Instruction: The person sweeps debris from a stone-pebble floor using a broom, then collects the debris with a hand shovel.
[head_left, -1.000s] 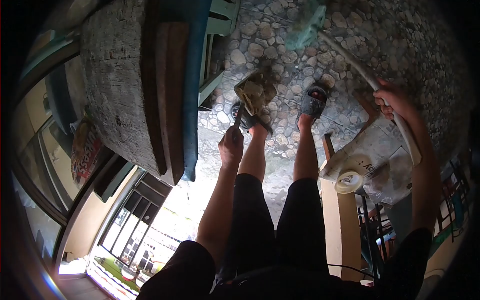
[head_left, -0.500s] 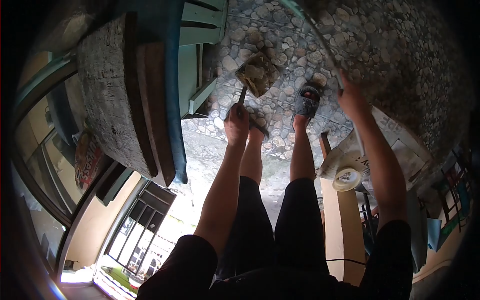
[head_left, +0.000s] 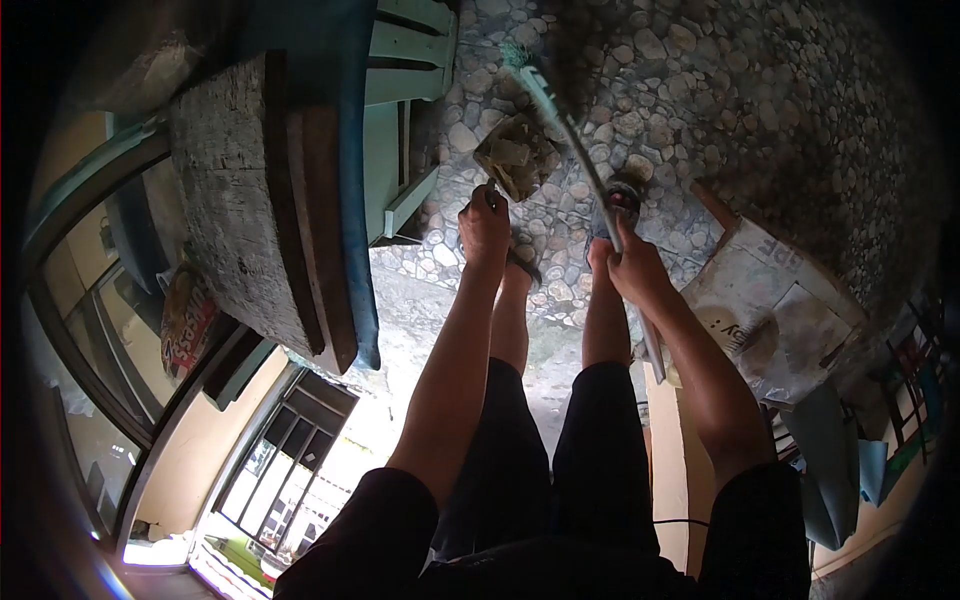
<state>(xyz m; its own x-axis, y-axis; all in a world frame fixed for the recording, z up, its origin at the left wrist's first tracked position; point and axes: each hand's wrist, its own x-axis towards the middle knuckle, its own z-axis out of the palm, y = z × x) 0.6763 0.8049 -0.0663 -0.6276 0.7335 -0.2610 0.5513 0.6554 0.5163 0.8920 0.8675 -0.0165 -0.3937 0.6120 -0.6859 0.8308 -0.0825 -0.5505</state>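
My left hand point(head_left: 484, 228) is closed around the handle of a dustpan point(head_left: 517, 157). The pan lies low over the stone floor and has pale, crumpled-looking bits in it that I cannot make out. My right hand point(head_left: 637, 265) grips the long stick of a broom point(head_left: 572, 140). That stick slants up and left, crossing just right of the dustpan. At its far end is a green brush head point(head_left: 516, 56), beyond the pan and apart from it. My feet in dark slippers point(head_left: 621, 200) stand close to the pan.
A pebble-set floor point(head_left: 690, 120) spreads ahead. On the left stand a green wooden bench point(head_left: 405, 75) and a thick weathered wooden slab point(head_left: 235, 200). To the right is a worn printed board point(head_left: 775, 300), with a cream post point(head_left: 670, 470) nearer me.
My right hand has moved left and nearer my legs, swinging the broom's head into view beyond the dustpan. My left hand and the dustpan have barely shifted.
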